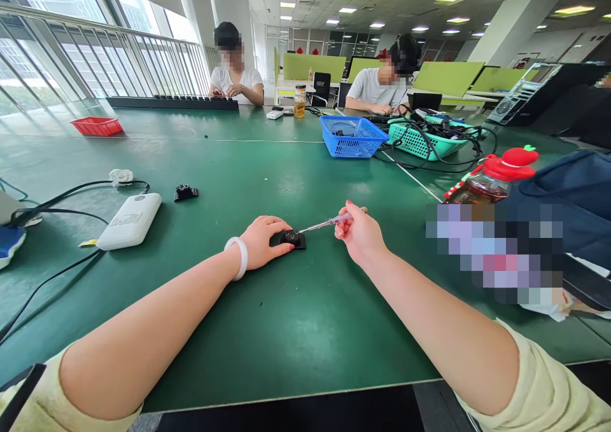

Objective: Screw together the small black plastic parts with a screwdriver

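Observation:
A small black part with a raised round top lies on the green table in front of me. My left hand, with a white bracelet at the wrist, is closed on its left side, thumb in front and fingers behind. In my right hand is a slim screwdriver with a clear handle. It slants down to the left, and its tip reaches the top of the black part; whether it sits in a screw is too small to tell. A similar black part lies farther off to the left.
A white power bank and black cables lie at left, a red tray beyond. Farther back stand a blue basket and a green basket with tangled cables. A red-lidded bottle and dark bag are at right. Two people sit opposite.

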The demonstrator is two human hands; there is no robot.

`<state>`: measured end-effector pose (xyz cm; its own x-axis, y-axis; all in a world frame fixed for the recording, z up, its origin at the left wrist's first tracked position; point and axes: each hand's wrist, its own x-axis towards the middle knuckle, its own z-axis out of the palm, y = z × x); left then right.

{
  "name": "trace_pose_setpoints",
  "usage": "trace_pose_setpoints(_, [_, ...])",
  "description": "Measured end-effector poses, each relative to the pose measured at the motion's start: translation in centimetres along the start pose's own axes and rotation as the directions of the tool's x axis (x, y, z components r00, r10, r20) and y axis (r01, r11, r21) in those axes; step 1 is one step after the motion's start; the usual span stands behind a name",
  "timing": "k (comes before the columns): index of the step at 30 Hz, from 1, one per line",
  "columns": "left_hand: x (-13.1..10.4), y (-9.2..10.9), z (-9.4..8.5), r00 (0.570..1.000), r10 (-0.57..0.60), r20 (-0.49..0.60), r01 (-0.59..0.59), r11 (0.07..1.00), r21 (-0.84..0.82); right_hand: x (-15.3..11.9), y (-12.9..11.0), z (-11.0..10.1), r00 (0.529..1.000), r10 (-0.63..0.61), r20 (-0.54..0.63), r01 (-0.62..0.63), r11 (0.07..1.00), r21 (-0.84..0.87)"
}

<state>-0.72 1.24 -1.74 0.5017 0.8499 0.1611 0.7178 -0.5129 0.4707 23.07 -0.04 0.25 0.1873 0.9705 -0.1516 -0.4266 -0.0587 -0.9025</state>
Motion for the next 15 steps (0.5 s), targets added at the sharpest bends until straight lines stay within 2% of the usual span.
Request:
trace_pose_setpoints(8, [0.03,0.1,-0.09,1.0,0.003,0.012,-0.003,1.0,0.0,-0.28,-0.46,0.19,0.995,0.091,-0.038,-0.089,0.995,0.053])
trace_pose_setpoints(15, [-0.03,0.47,-0.33,0.999,-0.008,0.038,0.008,1.0,0.005,-0.58,-0.6,0.26,0.997,0.07,-0.012,-0.069,0.995,0.065])
